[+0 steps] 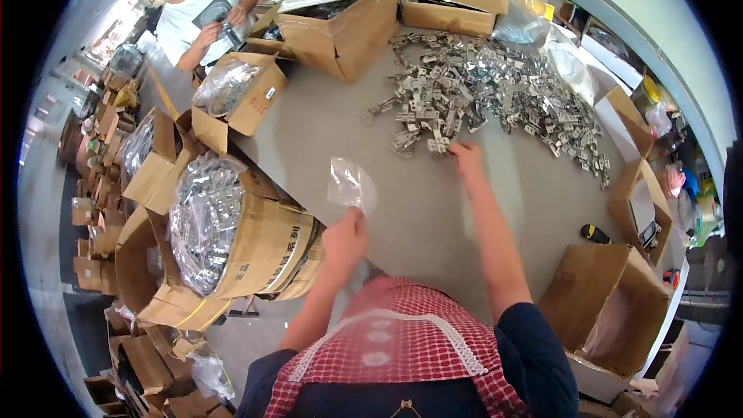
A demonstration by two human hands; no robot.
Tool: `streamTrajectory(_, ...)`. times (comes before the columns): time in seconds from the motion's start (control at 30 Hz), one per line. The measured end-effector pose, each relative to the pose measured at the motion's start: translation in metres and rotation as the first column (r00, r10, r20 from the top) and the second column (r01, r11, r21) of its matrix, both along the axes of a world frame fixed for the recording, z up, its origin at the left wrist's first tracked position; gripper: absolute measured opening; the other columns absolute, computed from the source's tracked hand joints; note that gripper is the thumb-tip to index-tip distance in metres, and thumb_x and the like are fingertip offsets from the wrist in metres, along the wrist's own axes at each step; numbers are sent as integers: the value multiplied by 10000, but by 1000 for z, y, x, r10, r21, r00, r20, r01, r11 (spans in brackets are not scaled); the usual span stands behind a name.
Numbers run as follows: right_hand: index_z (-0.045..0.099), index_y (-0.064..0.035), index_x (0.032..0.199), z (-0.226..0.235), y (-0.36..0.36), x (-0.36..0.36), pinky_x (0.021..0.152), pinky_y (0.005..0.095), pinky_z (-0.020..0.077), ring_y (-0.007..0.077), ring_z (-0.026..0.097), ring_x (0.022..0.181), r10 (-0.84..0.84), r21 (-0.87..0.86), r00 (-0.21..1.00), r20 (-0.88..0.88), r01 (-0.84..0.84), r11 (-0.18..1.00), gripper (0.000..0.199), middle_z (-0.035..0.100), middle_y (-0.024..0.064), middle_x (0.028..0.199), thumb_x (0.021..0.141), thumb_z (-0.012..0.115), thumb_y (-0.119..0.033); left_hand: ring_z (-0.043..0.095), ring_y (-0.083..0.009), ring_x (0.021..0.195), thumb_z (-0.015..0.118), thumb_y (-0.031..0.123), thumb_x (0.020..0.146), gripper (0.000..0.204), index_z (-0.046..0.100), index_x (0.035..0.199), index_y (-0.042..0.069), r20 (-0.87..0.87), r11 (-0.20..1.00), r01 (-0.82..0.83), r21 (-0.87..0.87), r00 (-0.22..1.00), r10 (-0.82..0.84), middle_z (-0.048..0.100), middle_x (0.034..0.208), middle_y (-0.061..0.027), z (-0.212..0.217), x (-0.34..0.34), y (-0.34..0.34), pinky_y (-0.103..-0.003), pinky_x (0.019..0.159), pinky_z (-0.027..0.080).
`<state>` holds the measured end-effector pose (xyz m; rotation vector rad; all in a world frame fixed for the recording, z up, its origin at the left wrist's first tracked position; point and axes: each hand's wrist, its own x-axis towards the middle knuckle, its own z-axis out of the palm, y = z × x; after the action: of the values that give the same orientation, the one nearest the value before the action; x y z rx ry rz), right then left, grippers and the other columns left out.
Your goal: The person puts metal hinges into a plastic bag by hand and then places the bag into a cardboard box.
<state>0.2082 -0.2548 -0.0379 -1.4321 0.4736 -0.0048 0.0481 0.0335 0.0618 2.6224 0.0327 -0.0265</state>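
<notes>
A clear plastic bag point(350, 183) is pinched in my left hand point(346, 238), its body standing up beyond my fingers over the grey tabletop point(422, 220). My right hand point(467, 160) reaches to the near edge of a wide heap of metal hinges point(503, 89). Its fingers are closed on a hinge point(439, 144) at that edge, next to others lying loose. The heap covers the far right half of the table. Which part of the hinge my fingertips cover is hidden.
At the left, a large carton point(267, 240) holds bagged hardware point(205, 220). An empty open carton point(596, 302) and a black-yellow screwdriver point(595, 233) are at the right. More cartons point(340, 35) line the back. Another person point(203, 11) stands at the far left, holding something small.
</notes>
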Motion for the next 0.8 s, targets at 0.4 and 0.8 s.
streamTrajectory(0.4, 656, -5, 892, 68, -63, -107, 716, 459, 503, 343, 664, 845, 163, -841, 984, -70, -146, 521, 338, 690, 169, 890, 829, 616, -335, 634, -401, 719, 493, 171, 893, 244, 571, 1117, 115, 32, 973, 195, 122, 979, -200, 652, 761, -191, -43, 7, -18, -505, 639, 490)
streamTrajectory(0.8, 660, -74, 747, 93, 8, -169, 593, 411, 491, 306, 640, 714, 475, -788, 853, -217, -440, 430, 391, 647, 103, 714, 762, 626, -463, 630, -382, 643, 509, 130, 820, 172, 513, 961, 30, 134, 975, 120, 188, 980, -146, 643, 704, -162, -47, -2, -23, -491, 571, 491)
